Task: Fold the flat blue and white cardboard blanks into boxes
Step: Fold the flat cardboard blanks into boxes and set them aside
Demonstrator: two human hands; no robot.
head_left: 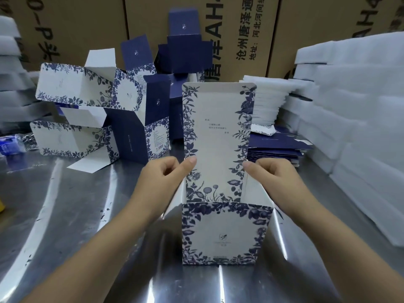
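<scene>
Both hands, left hand (162,171) and right hand (270,172), pinch the side edges of the half-folded box (218,232), its tall lid flap (216,136) standing upright between them.

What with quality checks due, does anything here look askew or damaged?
No damage shows. The folded boxes at back left lie tumbled at mixed angles, flaps open; the held box looks straight.
</scene>
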